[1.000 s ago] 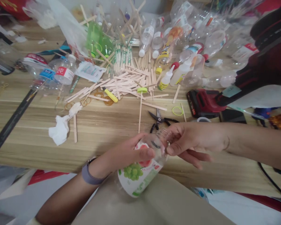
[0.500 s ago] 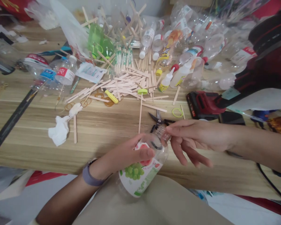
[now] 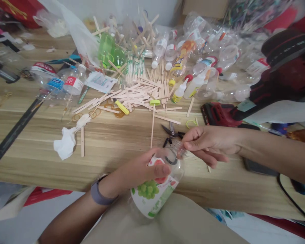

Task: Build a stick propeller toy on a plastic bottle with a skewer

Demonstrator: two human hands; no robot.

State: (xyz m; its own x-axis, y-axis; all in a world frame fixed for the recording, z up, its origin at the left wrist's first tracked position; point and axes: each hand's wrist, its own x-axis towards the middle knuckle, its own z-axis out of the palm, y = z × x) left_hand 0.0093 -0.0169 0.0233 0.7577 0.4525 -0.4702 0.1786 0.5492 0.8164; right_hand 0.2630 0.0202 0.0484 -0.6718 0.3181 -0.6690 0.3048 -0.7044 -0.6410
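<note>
The left hand (image 3: 154, 167) is wrapped around a clear plastic bottle (image 3: 155, 193) with a white label, its thumb lying across the label's upper part and its fingers clamped on the body. The right hand (image 3: 205, 144) is at the bottle's open-looking mouth, thumb and forefinger drawn close together at the rim and the other fingers spread loosely; whether they pinch the rim or some small thing there cannot be told.

The bottle is tilted at the near edge of the wood-grain surface (image 3: 40, 154), its base toward the near left in front of beige cloth (image 3: 183, 223) and its neck toward the far right. Green grapes and a pinkish-red fruit are printed on the label. A dark curved shape (image 3: 171, 161) shows at the shoulder, inside or through the plastic; which is unclear.

Just beyond the neck lie black-handled metal shears (image 3: 173, 133). To their far left, a yellow-green round cap (image 3: 155, 102) sits at the end of a thin wooden stick (image 3: 152, 127).
</note>
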